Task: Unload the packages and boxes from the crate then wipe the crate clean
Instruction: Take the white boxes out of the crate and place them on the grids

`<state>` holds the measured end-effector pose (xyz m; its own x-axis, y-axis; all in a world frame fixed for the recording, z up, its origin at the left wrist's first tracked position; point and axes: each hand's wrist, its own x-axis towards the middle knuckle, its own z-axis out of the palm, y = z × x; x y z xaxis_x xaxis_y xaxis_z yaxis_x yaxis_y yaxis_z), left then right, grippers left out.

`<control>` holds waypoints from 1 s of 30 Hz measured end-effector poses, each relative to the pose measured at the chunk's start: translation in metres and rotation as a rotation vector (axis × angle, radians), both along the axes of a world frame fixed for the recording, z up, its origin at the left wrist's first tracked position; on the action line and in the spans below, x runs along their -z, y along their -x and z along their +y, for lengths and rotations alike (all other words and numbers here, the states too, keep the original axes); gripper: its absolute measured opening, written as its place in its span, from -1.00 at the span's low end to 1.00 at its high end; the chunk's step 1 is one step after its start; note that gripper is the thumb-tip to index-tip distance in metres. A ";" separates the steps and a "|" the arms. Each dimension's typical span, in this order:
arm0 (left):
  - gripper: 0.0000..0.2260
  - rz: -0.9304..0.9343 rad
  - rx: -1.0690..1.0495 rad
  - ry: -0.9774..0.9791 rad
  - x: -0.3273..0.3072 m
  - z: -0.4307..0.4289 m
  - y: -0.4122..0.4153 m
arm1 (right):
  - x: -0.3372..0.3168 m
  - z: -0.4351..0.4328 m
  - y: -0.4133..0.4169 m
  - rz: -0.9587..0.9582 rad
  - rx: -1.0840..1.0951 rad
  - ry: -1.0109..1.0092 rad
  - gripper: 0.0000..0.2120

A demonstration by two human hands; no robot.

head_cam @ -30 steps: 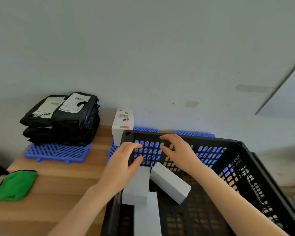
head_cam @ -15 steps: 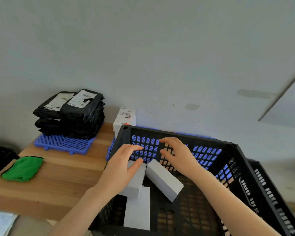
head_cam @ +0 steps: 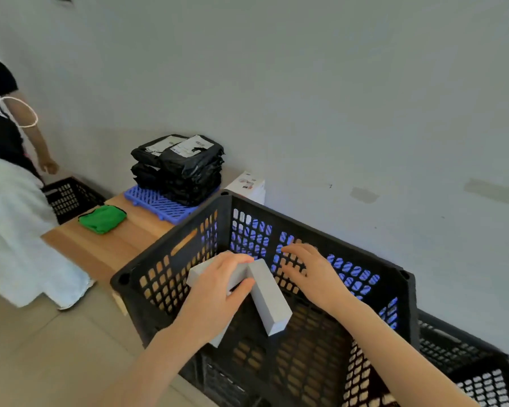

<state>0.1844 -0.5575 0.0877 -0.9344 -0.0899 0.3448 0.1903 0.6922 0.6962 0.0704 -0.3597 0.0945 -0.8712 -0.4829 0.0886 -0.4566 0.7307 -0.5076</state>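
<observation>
White box inside the black crate: the left hand, which only rested on it earlier, now grips it with curled fingers. The right hand stays spread and empty beside a second white box.

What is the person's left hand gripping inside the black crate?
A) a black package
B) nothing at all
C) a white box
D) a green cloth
C: the left hand curls its fingers over a white box inside the black crate, while the green cloth lies on the wooden table and the black packages sit stacked on the blue mat.
</observation>
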 end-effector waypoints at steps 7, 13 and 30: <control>-0.72 -0.039 -0.085 -0.015 0.012 0.027 -0.015 | -0.001 0.019 -0.005 0.030 -0.059 -0.014 -0.61; -0.71 -0.085 -0.101 -0.005 0.023 0.065 -0.023 | 0.006 0.055 -0.008 0.023 -0.105 0.004 -0.61; -0.57 -0.140 -0.572 0.142 0.029 0.263 -0.072 | 0.025 0.192 0.002 0.205 -0.545 -0.217 -0.57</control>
